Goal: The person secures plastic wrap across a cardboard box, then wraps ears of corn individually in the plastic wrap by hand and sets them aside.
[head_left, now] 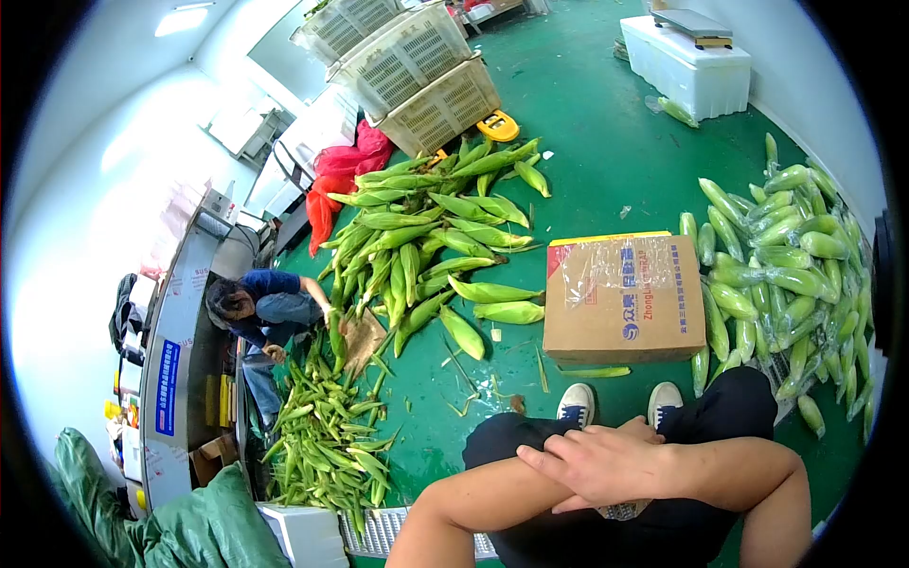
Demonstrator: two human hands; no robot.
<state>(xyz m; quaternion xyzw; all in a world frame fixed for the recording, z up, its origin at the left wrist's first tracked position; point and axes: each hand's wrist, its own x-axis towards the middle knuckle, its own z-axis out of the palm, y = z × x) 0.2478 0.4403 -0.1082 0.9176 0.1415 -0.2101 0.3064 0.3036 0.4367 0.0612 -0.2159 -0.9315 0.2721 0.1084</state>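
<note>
My right hand (592,464) lies across my left forearm with its fingers stretched and spread, holding nothing. My left hand (641,432) shows only in part beyond my right wrist; its fingers are mostly hidden. Both arms are crossed over my knees. Just past my shoes stands a closed cardboard box (625,298), its top taped with clear film. To its left, a heap of corn ears in green husks (407,227) spreads over the floor. On the right lies a pile of corn ears in clear plastic (786,265).
At left, a co-worker (270,308) sits with one hand at a corn ear, beside a pile of green husks (327,426). Stacked plastic crates (436,104) stand behind the corn. A white foam box (686,71) carries a scale (694,24). Green sacks (204,525) lie lower left.
</note>
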